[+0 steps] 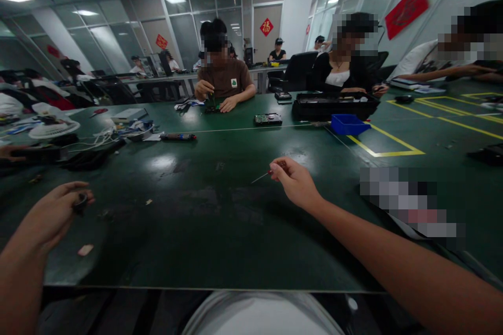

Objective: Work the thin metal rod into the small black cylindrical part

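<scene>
My right hand (295, 180) hovers over the dark green table (220, 220), fingers pinched on a thin screwdriver (262, 176) with a reddish handle; its metal shaft points left. My left hand (58, 209) is at the near left, fingers curled round a small dark part (80, 202) that I cannot make out. The two hands are far apart, with bare mat between them.
A hard drive (268, 119), a pen-like tool (178, 137), a blue bin (348, 124) and a black tray (334, 104) lie farther back. Cables and clutter (94, 141) fill the left. Other people sit across the table. Yellow tape lines (387, 153) mark the right.
</scene>
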A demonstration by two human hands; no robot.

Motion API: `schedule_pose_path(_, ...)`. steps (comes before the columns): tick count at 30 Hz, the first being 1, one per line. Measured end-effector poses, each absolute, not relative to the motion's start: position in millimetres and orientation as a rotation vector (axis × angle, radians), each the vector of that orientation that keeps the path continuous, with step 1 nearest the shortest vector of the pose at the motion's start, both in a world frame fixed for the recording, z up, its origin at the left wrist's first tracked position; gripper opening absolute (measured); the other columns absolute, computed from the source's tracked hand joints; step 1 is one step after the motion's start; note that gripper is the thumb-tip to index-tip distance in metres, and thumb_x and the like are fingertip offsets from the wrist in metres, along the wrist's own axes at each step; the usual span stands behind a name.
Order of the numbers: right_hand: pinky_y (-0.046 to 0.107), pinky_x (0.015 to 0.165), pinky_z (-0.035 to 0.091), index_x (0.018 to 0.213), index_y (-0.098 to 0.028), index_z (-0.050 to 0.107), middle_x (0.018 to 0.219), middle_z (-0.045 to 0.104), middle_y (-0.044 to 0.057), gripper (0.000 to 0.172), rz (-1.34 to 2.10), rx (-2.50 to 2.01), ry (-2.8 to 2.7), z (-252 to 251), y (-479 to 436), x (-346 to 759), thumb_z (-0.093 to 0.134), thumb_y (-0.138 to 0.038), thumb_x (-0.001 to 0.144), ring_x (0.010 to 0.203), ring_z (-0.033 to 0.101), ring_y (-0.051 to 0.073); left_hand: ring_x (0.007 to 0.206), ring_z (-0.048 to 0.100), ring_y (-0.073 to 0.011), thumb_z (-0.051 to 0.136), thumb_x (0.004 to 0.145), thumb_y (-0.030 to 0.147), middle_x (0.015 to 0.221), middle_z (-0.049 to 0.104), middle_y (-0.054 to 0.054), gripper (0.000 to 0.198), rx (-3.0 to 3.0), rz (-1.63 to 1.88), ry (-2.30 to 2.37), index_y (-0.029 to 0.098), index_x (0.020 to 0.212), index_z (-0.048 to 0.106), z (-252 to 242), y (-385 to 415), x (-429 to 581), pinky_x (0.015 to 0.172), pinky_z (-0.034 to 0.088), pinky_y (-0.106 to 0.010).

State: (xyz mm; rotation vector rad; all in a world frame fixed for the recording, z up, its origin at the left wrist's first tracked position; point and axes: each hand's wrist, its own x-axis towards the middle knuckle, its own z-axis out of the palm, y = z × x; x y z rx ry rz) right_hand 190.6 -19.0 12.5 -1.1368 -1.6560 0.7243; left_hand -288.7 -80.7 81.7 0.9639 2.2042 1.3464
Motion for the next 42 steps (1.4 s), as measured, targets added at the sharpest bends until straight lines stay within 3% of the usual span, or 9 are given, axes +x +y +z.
schedule_pose_path(9, 0.030, 0.059, 0.045, 0.102, -0.022, 0.066, 0.066, 0.061, -0.002, 0.030, 0.719, -1.157, -1.669, 13.5, -19.9, 192.3, 0.052, -0.048, 0.097, 0.062, 0.061, 0.016, 0.072, 0.056, -0.0130, 0.049, 0.068, 0.000, 0.073, 0.060, 0.002, 0.034, 1.117, 1.397, 1.537, 0.018, 0.096, 0.058, 99.1, -39.1, -184.1, 0.069, 0.041, -0.023)
schedule_pose_path(17, 0.033, 0.070, 0.050, 0.110, -0.020, 0.064, 0.080, 0.069, 0.002, 0.027, 0.714, -1.176, -1.676, 14.8, -19.6, 191.8, 0.054, -0.040, 0.095, 0.076, 0.067, 0.019, 0.067, 0.055, -0.0156, 0.051, 0.064, 0.007, 0.068, 0.059, -0.001, 0.031, 1.348, 1.193, 1.094, 0.016, 0.092, 0.059, 113.1, -17.3, -83.4, 0.069, 0.043, -0.027)
schedule_pose_path(22, 0.033, 0.067, 0.049, 0.110, -0.019, 0.066, 0.073, 0.068, 0.001, 0.029, 0.738, -1.216, -1.703, 17.3, -20.3, 190.3, 0.054, -0.041, 0.095, 0.068, 0.066, 0.019, 0.068, 0.054, -0.0159, 0.046, 0.075, 0.012, 0.069, 0.059, 0.000, 0.023, 1.569, 0.963, 1.087, 0.018, 0.093, 0.058, 79.5, -8.5, -27.4, 0.067, 0.039, -0.029)
schedule_pose_path(25, 0.031, 0.062, 0.045, 0.099, -0.020, 0.070, 0.073, 0.068, 0.000, 0.028, 0.708, -1.225, -1.728, 20.0, -21.6, 190.8, 0.057, -0.045, 0.094, 0.064, 0.063, 0.017, 0.073, 0.055, -0.0170, 0.045, 0.079, 0.014, 0.074, 0.060, 0.000, 0.024, 1.699, 0.864, 1.094, 0.018, 0.100, 0.055, 50.1, -7.6, -10.2, 0.072, 0.042, -0.031)
schedule_pose_path(29, 0.030, 0.059, 0.040, 0.079, -0.020, 0.068, 0.067, 0.065, 0.000, 0.035, 0.579, -1.243, -1.707, 21.8, -23.2, 192.1, 0.057, -0.050, 0.093, 0.062, 0.058, 0.016, 0.092, 0.060, -0.0198, 0.058, 0.072, 0.010, 0.101, 0.062, -0.004, 0.051, 1.970, 0.824, 1.143, 0.019, 0.122, 0.049, 22.7, -9.1, -10.9, 0.086, 0.046, -0.035)
schedule_pose_path(31, 0.030, 0.060, 0.041, 0.081, -0.020, 0.067, 0.068, 0.065, 0.001, 0.034, 0.577, -1.215, -1.669, 21.4, -23.6, 192.7, 0.056, -0.048, 0.094, 0.063, 0.059, 0.016, 0.099, 0.060, -0.0206, 0.057, 0.071, 0.003, 0.110, 0.062, -0.007, 0.058, 2.041, 0.836, 1.190, 0.019, 0.126, 0.047, 16.2, -7.8, -15.6, 0.092, 0.046, -0.037)
schedule_pose_path(37, 0.035, 0.071, 0.054, 0.101, -0.021, 0.067, 0.082, 0.071, 0.004, 0.028, 0.709, -1.021, -1.477, 20.9, -24.0, 193.0, 0.056, -0.045, 0.095, 0.076, 0.068, 0.019, 0.111, 0.061, -0.0233, 0.062, 0.083, 0.009, 0.116, 0.066, -0.008, 0.029, 2.128, 0.881, 1.215, 0.021, 0.110, 0.063, 10.9, 0.6, -22.9, 0.102, 0.046, -0.042)
schedule_pose_path(42, 0.038, 0.076, 0.056, 0.101, -0.022, 0.067, 0.086, 0.074, 0.005, 0.028, 0.775, -0.983, -1.469, 21.9, -25.1, 191.3, 0.060, -0.048, 0.092, 0.079, 0.070, 0.020, 0.118, 0.061, -0.0237, 0.067, 0.083, 0.010, 0.123, 0.068, -0.006, 0.039, 2.145, 0.954, 1.197, 0.023, 0.119, 0.066, 8.3, 0.8, -21.5, 0.108, 0.044, -0.044)
